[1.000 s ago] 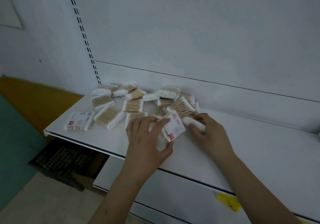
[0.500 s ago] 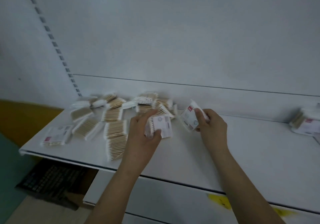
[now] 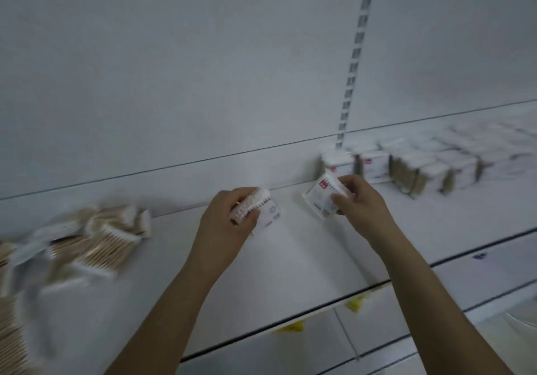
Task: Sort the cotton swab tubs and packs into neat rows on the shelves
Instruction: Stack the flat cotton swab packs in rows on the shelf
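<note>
Each hand is gripping one swab pack: left hand with pack, right hand with another pack. Both are now hovering farther right of the loose pile, nearing the rows.

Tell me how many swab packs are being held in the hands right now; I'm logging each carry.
2. One pack is gripped in the left hand; the other pack is pinched in the right hand, nearer the stocked rows. Neither hand seems to hide another.
</note>
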`<move>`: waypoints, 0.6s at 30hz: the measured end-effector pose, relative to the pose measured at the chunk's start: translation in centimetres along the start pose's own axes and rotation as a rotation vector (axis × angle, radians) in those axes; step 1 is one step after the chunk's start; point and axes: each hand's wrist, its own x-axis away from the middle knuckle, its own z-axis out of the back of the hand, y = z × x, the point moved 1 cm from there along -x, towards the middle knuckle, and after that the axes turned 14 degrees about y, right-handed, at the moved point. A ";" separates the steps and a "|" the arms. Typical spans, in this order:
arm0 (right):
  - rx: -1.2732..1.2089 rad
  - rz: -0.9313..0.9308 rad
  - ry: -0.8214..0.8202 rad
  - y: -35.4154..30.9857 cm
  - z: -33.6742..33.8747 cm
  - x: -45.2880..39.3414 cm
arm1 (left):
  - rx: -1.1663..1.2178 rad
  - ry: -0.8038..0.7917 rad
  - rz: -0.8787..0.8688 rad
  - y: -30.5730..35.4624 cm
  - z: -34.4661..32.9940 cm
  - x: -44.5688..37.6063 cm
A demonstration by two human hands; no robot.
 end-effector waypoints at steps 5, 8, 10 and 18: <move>0.427 0.247 0.035 0.8 7.1 -5.8 | 0.011 -0.058 -0.175 2.8 -8.4 -2.5; 0.608 0.402 0.005 1.1 9.5 -9.4 | 0.008 -0.021 -0.201 4.3 -13.4 -3.6; 0.669 0.437 -0.054 1.4 9.5 -11.6 | -0.010 0.017 -0.254 4.5 -16.3 -4.4; 1.032 0.739 -0.124 4.1 6.6 -15.4 | -0.220 0.182 0.029 2.0 -21.5 -4.6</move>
